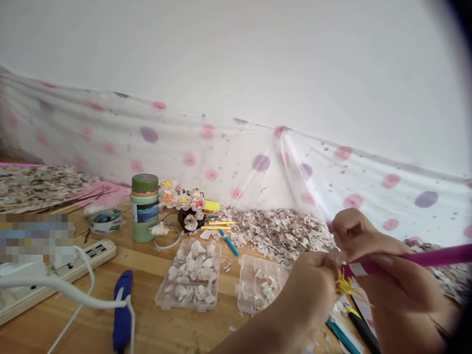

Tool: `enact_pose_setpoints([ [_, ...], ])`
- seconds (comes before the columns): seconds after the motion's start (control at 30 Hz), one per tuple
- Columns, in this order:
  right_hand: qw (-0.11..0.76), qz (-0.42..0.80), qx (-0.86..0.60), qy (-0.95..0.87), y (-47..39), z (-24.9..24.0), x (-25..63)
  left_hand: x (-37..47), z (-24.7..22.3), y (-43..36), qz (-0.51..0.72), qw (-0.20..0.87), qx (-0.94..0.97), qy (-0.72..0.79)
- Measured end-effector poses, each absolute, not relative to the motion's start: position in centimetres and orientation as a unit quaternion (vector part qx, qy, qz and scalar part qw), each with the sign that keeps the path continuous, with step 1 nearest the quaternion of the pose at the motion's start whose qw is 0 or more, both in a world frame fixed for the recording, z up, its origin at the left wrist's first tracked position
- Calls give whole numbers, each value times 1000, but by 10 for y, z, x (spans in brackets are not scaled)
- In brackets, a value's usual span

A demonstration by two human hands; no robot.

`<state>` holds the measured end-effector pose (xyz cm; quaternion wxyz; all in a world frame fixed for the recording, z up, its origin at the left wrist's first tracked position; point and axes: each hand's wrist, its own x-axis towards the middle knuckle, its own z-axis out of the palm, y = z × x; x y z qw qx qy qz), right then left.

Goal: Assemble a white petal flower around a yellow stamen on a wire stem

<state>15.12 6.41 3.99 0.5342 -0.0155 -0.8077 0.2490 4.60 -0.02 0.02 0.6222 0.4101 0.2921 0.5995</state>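
While the left hand point(313, 280) pinches a pale petal-like flake point(336, 255) between thumb and fingers, the right hand point(376, 246) grips a magenta felt-tip pen point(438, 256), its front end beside a tuft of yellow filaments point(344, 284). Both hands are closed narrowly, meeting at the right of the view, above the wooden tabletop point(177, 334); which fingers carry the tuft I cannot tell, nor whether the pen's tip touches anything. Good handling here probably means a light pinch, since the flake looks thin and brittle, with the two hands braced against each other so that the pen stays steady. Keeping the filaments fanned away from the barrel should avoid bending or staining them. Working clear of the teal pen point(342, 337) and the clear compartment box point(248, 270) seems wise.
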Motion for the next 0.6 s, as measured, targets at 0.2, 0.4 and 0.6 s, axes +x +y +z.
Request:
enact_pose_setpoints([
  [0.2, 491, 266, 26, -829, 47, 59, 127, 47, 15, -9, 622, 668, 335, 235],
  [0.4, 499, 441, 6, -746, 53, 50, 98, 27, 13, -16, 784, 436, 377, 228],
  [0.6, 425, 589, 38, -686, 54, 46, 59, 24, 2, -21, 810, 175, 424, 365],
])
